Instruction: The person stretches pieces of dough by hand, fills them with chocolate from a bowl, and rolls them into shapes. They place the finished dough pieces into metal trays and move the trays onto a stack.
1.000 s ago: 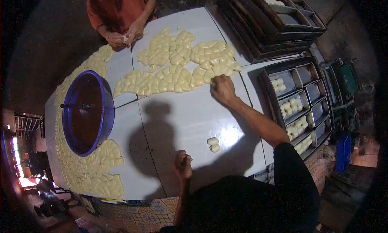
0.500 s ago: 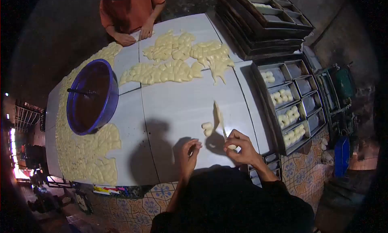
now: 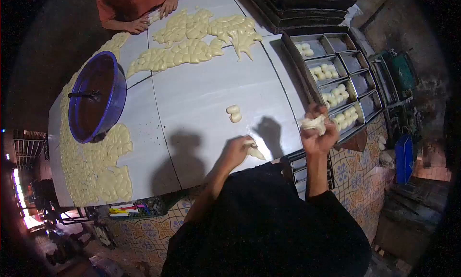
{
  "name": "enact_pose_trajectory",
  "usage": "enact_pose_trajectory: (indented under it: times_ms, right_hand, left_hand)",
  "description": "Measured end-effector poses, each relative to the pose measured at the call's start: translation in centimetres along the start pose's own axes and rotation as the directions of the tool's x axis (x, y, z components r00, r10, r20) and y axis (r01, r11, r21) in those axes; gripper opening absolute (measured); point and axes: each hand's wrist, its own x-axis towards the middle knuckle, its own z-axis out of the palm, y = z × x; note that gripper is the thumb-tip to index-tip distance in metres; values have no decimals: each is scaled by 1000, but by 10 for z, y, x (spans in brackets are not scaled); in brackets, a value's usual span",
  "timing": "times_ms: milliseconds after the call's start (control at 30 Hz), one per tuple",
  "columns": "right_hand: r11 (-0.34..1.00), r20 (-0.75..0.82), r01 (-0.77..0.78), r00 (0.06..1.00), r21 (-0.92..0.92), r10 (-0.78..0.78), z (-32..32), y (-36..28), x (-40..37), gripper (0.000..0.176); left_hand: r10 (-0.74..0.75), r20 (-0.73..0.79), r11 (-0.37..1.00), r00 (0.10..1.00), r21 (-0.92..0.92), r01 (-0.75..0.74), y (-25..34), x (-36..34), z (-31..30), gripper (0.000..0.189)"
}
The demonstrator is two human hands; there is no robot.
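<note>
My left hand point(image 3: 236, 154) is closed on one end of a soft piece of dough point(image 3: 256, 153), low over the table's near edge. Raised to the right, my right hand point(image 3: 321, 138) has its fingers curled around another lump of pale dough point(image 3: 314, 125). This hand is in front of the nearest tray compartments and slightly blurred. Two small dough rolls point(image 3: 234, 114) lie side by side on the white table point(image 3: 216, 85), beyond my left hand.
Flattened dough sheets point(image 3: 177, 55) cover the far part of the table, and more dough point(image 3: 98, 176) runs along the left. A purple basin point(image 3: 121, 94) of brown liquid stands there. A divided metal tray point(image 3: 353, 61) holds several dough rolls. Across the table, a co-worker's hands point(image 3: 168, 5) handle dough.
My right hand has risen and moved right with dough bunched in it; before, a long strip hung near it. My left hand, then without dough, now grips a piece. The view has shifted.
</note>
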Motion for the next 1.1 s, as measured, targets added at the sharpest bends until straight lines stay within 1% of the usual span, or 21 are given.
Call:
enact_pose_trajectory:
  times_ms: [33,67,100,133,167,200,233,267,300,367,433,533,633,667,767,867,900,967,1000,1067,1100]
  right_hand:
    - [964,103,-17,995,264,-10,-1,-10,6,34]
    - [961,198,-30,980,275,-26,-11,-16,13,32]
    - [956,295,-42,954,289,-47,-22,-19,23,31]
    - [990,212,-86,975,108,61,-30,-17,29,33]
    - [936,-204,-147,976,-320,83,-36,-9,34,38]
    - [399,-191,-199,980,-895,60,-71,5,35,40]
    - [-19,-88,-87,995,-996,39,-86,20,29,40]
    - [-439,17,23,1000,-898,18,-101,34,24,41]
    - [-492,199,167,980,-855,-12,-95,53,9,40]
    - [56,49,38,974,-998,221,-90,89,-13,38]
    - [195,-29,-125,901,-973,433,-76,125,-31,37]
    - [199,-297,-420,841,-885,452,-48,146,-33,29]
    - [59,1,-18,948,-998,318,-26,142,-23,21]
    - [34,94,88,955,-996,281,-19,140,-21,21]
    - [140,39,-14,929,-990,368,-27,138,-10,19]
    - [89,-77,-139,863,-986,499,-20,125,-1,11]
    - [72,-170,-227,871,-971,462,-16,122,1,9]
    - [67,-65,-90,949,-994,307,-29,116,6,8]
    - [83,-180,-211,942,-974,283,-27,107,12,10]
    - [109,-179,-194,975,-975,135,-13,83,21,9]
    - [110,-45,-46,999,-993,11,-4,73,23,9]
  left_hand:
    - [-1,-53,957,999,-288,-14,-14,-1,-6,18]
    - [-19,-71,760,997,-649,-31,-27,-6,-11,21]
    - [-39,-85,439,996,-896,-59,-33,-8,-17,28]
    - [-54,-104,336,993,-938,-80,-29,-13,-24,35]
    - [-72,-123,228,990,-968,-104,-26,-18,-31,43]
    - [-89,-145,113,986,-984,-134,-22,-21,-35,52]
    - [-31,-167,66,985,-984,-165,-22,-25,-36,60]
    - [-64,-175,144,982,-976,-165,-24,-28,-38,66]
    - [-96,-190,218,977,-962,-165,-26,-28,-38,72]
    - [21,-228,266,973,-937,-225,-11,-30,-38,82]
    - [28,-191,361,981,-913,-188,-3,-33,-37,100]
    - [3,-318,834,948,-522,-177,26,-41,-40,98]
    - [43,-395,868,918,-439,-230,27,-46,-40,97]
    - [1,-404,899,915,-401,-178,27,-47,-39,81]
    - [-306,-275,844,911,-521,126,34,-49,-37,56]
    - [-378,-357,778,854,-623,84,25,-46,-33,45]
    - [-349,-312,806,884,-581,113,19,-47,-34,42]
    - [-302,-216,854,928,-493,164,6,-57,-42,36]
    - [-283,-143,876,948,-442,194,17,-61,-49,31]
    - [-216,-197,901,956,-418,117,16,-68,-51,30]
    - [-178,-222,912,959,-404,76,14,-72,-53,29]
